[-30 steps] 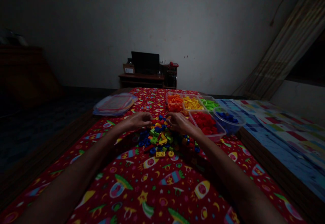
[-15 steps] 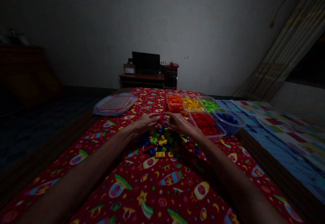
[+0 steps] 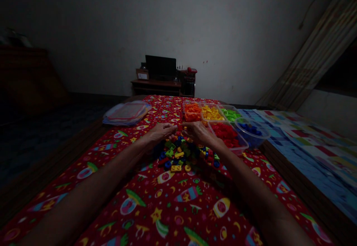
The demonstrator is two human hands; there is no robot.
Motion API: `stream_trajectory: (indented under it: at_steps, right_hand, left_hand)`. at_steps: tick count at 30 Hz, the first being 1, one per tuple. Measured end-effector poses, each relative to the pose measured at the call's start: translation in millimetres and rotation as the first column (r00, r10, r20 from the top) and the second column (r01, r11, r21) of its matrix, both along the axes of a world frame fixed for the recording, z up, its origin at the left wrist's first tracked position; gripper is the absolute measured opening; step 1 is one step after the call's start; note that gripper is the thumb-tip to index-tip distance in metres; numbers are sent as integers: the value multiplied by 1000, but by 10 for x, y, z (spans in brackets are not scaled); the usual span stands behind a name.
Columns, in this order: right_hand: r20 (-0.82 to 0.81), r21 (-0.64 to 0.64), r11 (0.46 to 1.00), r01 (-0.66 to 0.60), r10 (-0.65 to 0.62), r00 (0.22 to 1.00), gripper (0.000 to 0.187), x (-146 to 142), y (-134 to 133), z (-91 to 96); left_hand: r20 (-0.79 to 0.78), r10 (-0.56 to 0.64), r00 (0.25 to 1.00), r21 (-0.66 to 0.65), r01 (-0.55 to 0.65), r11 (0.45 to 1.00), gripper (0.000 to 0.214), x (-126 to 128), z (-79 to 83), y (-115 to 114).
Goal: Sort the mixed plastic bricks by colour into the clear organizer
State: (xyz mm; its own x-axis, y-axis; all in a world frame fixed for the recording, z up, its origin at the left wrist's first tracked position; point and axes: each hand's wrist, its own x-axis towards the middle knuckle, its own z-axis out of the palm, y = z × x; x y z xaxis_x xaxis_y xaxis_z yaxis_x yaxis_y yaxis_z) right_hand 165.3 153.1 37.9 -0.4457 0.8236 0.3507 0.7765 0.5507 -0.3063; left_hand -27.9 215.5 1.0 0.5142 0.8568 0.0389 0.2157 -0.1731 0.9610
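A loose pile of mixed building bricks (image 3: 178, 155) in blue, green, yellow and red lies on the red patterned cloth (image 3: 178, 216). Over the pile's far left side, my left hand (image 3: 161, 132) has its fingers bent together at the tips. Facing it, my right hand (image 3: 197, 132) curls its fingers inward above the far right side, and a small yellow bit shows by the fingertips. The dim light hides what either hand pinches. A narrow gap separates the two hands. One yellow brick (image 3: 176, 169) lies at the pile's near edge.
Clear tubs hold sorted pieces: orange (image 3: 192, 117), yellow (image 3: 211, 114), green (image 3: 231, 115), red (image 3: 226, 135) and blue (image 3: 251, 130). Stacked lids (image 3: 126, 111) rest at the left. A bed (image 3: 315, 145) adjoins the right side; a monitor (image 3: 161, 66) stands on a desk behind.
My left hand's fingers have drawn together and moved slightly left, widening the gap between the hands. My right hand has lifted a little, its fingers still curled.
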Motion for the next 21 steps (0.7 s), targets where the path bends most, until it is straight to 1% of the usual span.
stream_trajectory:
  at_steps: [3,6,8,11,13,15,16,18,19,21]
  right_hand:
    - [46,-2,998,61,-61,997,23,133,-20,122]
    - [98,13,977,215,-215,972,21,378,-10,249]
    - [121,31,939,343,-345,931,22,591,13,300]
    - [176,55,858,511,-512,841,25,903,32,319]
    - [230,65,798,599,-596,770,27,1047,21,318]
    - [259,81,763,641,-637,726,30,1104,-3,326]
    - [256,99,759,643,-644,721,30,1096,-15,336]
    - [223,139,778,612,-627,746,30,1010,-35,360]
    - [205,153,801,579,-599,774,29,936,-41,370]
    - [194,132,868,479,-497,846,26,741,-52,376]
  left_hand:
    - [-61,6,998,43,-4,999,46,-32,-49,81]
    - [-107,35,994,99,-24,995,46,-45,-40,111]
    - [-129,65,990,133,-47,990,48,-52,11,97]
    - [-163,63,985,160,-37,986,51,-86,116,69]
    - [-188,48,981,203,-9,979,51,-126,176,70]
    - [-233,25,972,256,36,966,50,-173,218,88]
    - [-263,9,965,269,64,961,49,-196,233,96]
    - [-346,-44,937,267,143,953,48,-236,258,99]
    - [-405,-76,911,261,195,945,47,-251,270,88]
    - [-540,-134,831,260,316,912,43,-265,292,41]
